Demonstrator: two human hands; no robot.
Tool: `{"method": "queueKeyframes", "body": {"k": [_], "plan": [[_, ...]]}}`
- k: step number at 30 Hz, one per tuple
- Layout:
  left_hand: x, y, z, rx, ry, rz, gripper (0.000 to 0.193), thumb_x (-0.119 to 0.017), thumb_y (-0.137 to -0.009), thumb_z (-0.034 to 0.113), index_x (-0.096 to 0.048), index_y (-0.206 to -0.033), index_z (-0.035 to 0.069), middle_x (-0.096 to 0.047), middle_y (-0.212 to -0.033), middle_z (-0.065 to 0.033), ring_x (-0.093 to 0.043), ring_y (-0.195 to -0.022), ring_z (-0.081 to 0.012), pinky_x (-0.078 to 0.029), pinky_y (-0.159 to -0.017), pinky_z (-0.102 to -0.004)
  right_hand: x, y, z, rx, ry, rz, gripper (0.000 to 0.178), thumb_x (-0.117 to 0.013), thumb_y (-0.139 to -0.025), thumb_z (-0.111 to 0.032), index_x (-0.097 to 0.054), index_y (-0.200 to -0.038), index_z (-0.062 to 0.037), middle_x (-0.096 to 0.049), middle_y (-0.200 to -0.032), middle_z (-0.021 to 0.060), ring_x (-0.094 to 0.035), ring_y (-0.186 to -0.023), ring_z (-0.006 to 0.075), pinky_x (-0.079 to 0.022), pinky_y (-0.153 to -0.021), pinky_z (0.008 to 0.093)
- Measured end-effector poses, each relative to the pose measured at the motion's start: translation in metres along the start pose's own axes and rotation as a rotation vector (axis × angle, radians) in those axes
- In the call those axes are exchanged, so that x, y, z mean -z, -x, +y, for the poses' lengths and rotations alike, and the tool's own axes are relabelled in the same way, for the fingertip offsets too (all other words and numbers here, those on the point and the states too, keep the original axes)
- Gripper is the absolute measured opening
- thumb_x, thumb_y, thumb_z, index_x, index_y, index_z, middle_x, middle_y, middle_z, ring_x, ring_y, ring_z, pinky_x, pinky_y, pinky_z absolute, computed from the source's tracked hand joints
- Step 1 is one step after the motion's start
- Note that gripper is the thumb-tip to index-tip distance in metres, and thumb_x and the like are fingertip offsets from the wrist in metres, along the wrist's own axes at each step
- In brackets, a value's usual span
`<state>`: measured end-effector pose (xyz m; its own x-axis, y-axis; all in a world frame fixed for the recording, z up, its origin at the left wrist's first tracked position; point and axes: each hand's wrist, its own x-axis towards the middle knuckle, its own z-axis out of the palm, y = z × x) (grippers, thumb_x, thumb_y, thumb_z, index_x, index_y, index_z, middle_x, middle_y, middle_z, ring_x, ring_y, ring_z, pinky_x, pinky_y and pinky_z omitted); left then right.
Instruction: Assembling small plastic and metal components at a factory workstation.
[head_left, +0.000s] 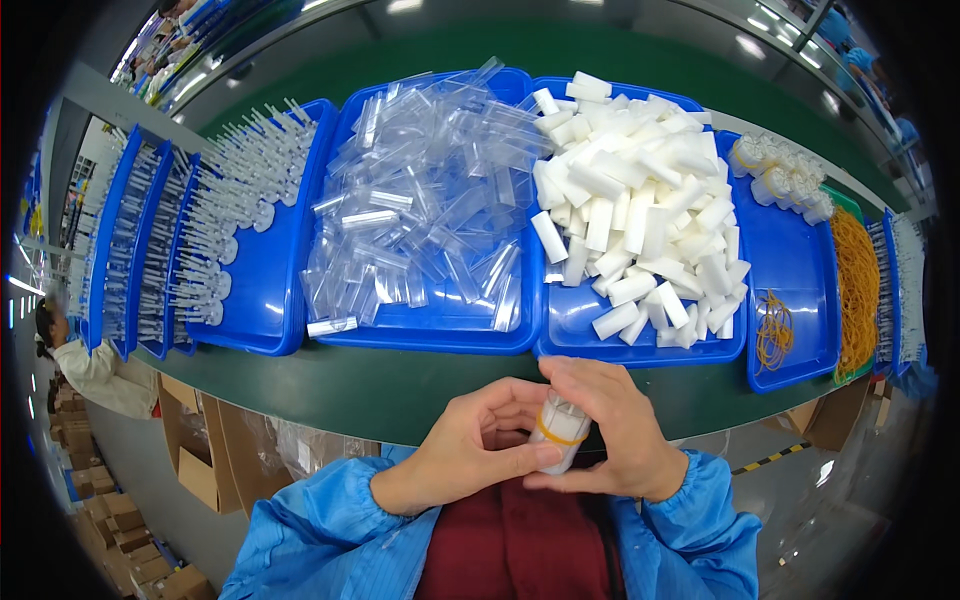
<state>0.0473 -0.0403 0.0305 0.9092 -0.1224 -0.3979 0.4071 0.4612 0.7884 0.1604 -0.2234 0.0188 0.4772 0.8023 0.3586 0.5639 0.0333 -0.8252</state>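
In front of my chest I hold a short, round bundle [563,424], clear and whitish, with a yellow rubber band round its middle. My left hand [487,440] grips its lower left side, the thumb pressed along it near the band. Around the right side and over the top curls my right hand [622,425], its thumb beneath the bundle. What is inside the bundle is partly hidden by my fingers. Just beyond my hands, a blue tray [570,335] carries a heap of white cylindrical pieces [640,205].
Left of it, a blue tray [430,338] holds clear plastic sleeves [420,190]. Farther left, a tray [265,315] has white stemmed parts [225,205]. At right, a blue tray [810,350] holds similar bundles [785,175] and loose rubber bands [773,330], beside piled bands [855,285]. Cardboard boxes [200,450] stand below.
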Motion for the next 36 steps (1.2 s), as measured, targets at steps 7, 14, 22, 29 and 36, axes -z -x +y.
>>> {"method": "queueKeyframes", "body": {"k": [7,14,22,29,36], "plan": [[-0.008,-0.003,-0.010,-0.246,-0.388,0.146,0.058,-0.080,-0.086,0.009,-0.052,-0.137,-0.001,-0.067,-0.125,-0.0146,-0.068,-0.110,-0.0225,-0.055,-0.096,-0.0343,0.019,0.008,-0.005,-0.179,-0.080,-0.032,0.069,-0.087,-0.078,-0.022,-0.058,-0.137,-0.0019,-0.058,-0.135,0.0165,-0.058,-0.117,0.0314,-0.049,-0.099,0.0391],[-0.014,-0.002,-0.003,-0.438,-0.786,0.199,0.060,-0.086,-0.080,0.009,-0.058,-0.132,-0.001,-0.071,-0.119,-0.0160,-0.072,-0.105,-0.0252,-0.057,-0.092,-0.0351,0.027,0.014,-0.005,-0.382,-0.341,-0.023,0.049,-0.082,-0.082,-0.009,-0.068,-0.128,-0.0037,-0.066,-0.121,0.0142,-0.064,-0.105,0.0259,-0.053,-0.090,0.0349],[-0.012,0.001,-0.003,-0.575,-0.995,0.248,0.056,-0.090,-0.073,0.014,-0.068,-0.121,-0.001,-0.074,-0.110,-0.0164,-0.074,-0.093,-0.0273,-0.059,-0.079,-0.0333,0.017,0.016,0.003,-0.225,-0.241,-0.001,0.045,-0.080,-0.084,-0.008,-0.068,-0.127,-0.0031,-0.066,-0.124,0.0147,-0.064,-0.110,0.0246,-0.054,-0.093,0.0344],[-0.013,0.003,0.006,-0.574,-1.000,0.244,0.061,-0.092,-0.071,0.017,-0.067,-0.124,0.000,-0.073,-0.113,-0.0155,-0.073,-0.090,-0.0277,-0.059,-0.078,-0.0331,0.005,0.024,0.010,-0.486,-0.755,0.076,0.042,-0.070,-0.094,-0.004,-0.060,-0.134,0.0010,-0.057,-0.138,0.0153,-0.061,-0.120,0.0215,-0.054,-0.098,0.0330],[-0.006,0.004,0.007,-0.601,-1.083,0.233,0.059,-0.086,-0.074,0.010,-0.063,-0.129,0.006,-0.061,-0.120,-0.0126,-0.067,-0.102,-0.0295,-0.058,-0.083,-0.0380,0.005,0.025,0.009,-0.432,-0.737,0.126,0.049,-0.070,-0.091,-0.001,-0.054,-0.137,0.0024,-0.054,-0.138,0.0162,-0.055,-0.129,0.0237,-0.051,-0.104,0.0352]]}}
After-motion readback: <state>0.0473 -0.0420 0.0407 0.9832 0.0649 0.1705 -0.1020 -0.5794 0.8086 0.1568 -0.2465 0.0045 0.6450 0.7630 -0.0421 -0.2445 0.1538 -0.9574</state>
